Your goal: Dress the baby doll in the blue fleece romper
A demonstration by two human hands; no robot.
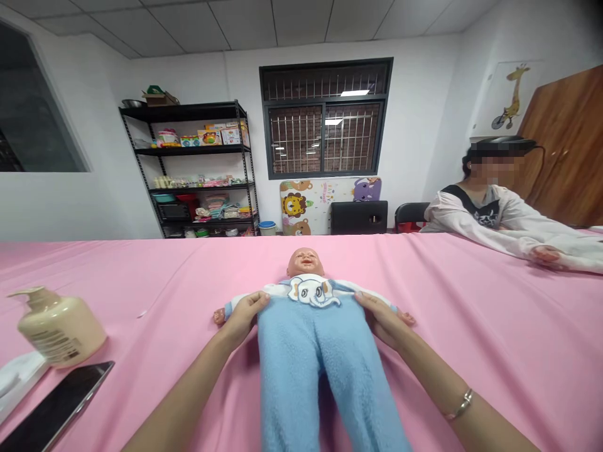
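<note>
A baby doll lies on its back on the pink table cover, head away from me, legs toward me. It wears a light blue fleece suit with a white elephant patch on the chest. My left hand rests on the doll's side over its arm, fingers curled on the suit's edge. My right hand lies flat on the doll's other arm, at the suit's other edge. A thin bracelet circles my right wrist.
A beige pump bottle lies on its side at the left, next to a dark phone and a white packet. Another person sits at the right with arms on the table. A black shelf rack stands behind.
</note>
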